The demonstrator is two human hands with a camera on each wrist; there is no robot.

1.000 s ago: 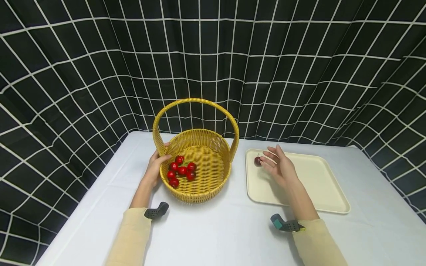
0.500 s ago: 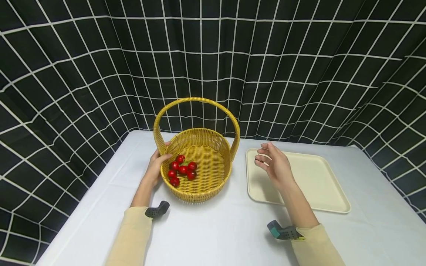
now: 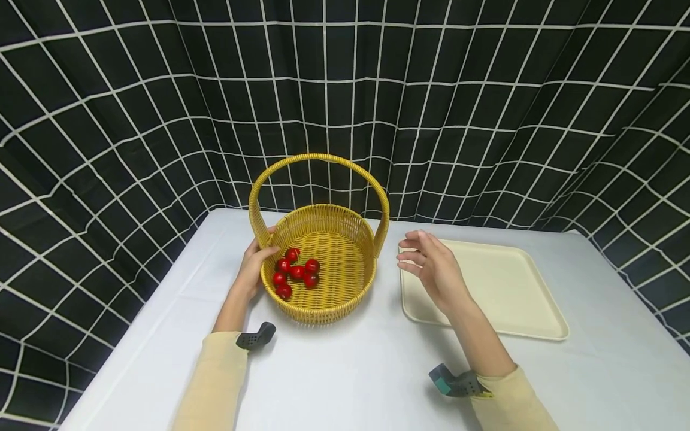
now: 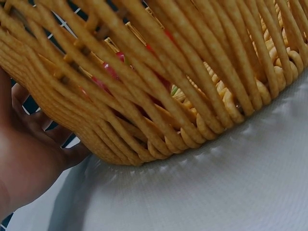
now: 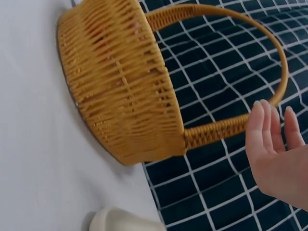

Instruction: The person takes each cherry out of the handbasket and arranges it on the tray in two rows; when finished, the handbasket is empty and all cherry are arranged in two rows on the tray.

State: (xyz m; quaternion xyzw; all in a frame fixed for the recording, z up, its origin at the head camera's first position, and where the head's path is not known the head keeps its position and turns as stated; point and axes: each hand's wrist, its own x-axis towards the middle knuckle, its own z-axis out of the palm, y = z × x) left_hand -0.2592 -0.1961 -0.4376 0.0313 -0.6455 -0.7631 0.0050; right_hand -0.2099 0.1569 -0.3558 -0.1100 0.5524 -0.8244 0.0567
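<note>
Basket (image 4: pixel 159 96) weave half hides red fruit (image 4: pixel 111 72).

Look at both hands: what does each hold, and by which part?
Left hand holds the basket by its rim beside the handle base. Whether the right hand holds anything cannot be told.

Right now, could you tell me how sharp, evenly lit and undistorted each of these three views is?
Head view: evenly lit and sharp, soft shadows under the basket and right hand, and the curtain's grid lines bow from lens distortion. Left wrist view: so close that the weave fills the frame, slightly soft, the left hand in shade. Right wrist view: tilted, mildly blurred, the tablecloth bright.
</note>
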